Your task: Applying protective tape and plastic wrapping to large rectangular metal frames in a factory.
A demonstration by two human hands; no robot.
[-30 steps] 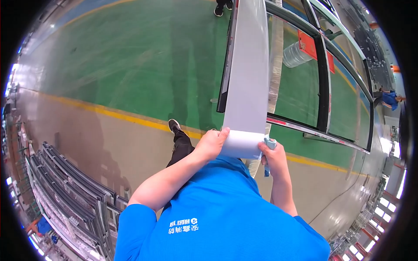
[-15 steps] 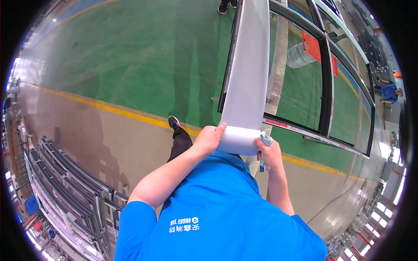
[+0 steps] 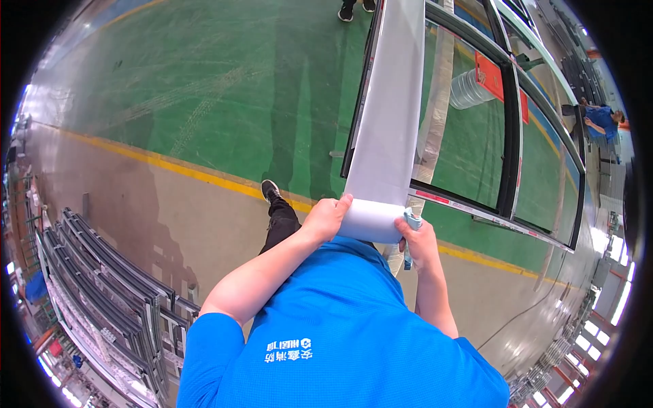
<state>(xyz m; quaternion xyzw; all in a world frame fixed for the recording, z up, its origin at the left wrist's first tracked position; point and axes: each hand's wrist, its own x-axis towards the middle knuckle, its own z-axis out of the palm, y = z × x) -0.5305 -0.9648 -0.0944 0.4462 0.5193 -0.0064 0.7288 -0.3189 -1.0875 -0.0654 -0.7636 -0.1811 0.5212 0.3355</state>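
Between my two hands is a wide roll of white film (image 3: 371, 223). Its unrolled strip (image 3: 386, 95) runs away from me along the left part of a dark window frame (image 3: 507, 129). The left end of the roll is gripped by my left hand (image 3: 325, 220), thumb on top. At the right end, my right hand (image 3: 420, 243) closes on the roll's edge and also holds a slim light-blue tool (image 3: 412, 220), perhaps a utility knife. The fingers under the roll are hidden.
Glass panes with red labels (image 3: 490, 76) fill the frame. Stacked dark profiles (image 3: 109, 285) stand at the lower left. Another person's shoes (image 3: 347, 13) show at the top; a person in blue (image 3: 602, 124) is at the far right. A yellow line (image 3: 183, 170) crosses the floor.
My hands and the roll stay nearly in place, the right hand shifting very slightly left. The person at the far right has changed posture, and the shoes at the top have shifted slightly.
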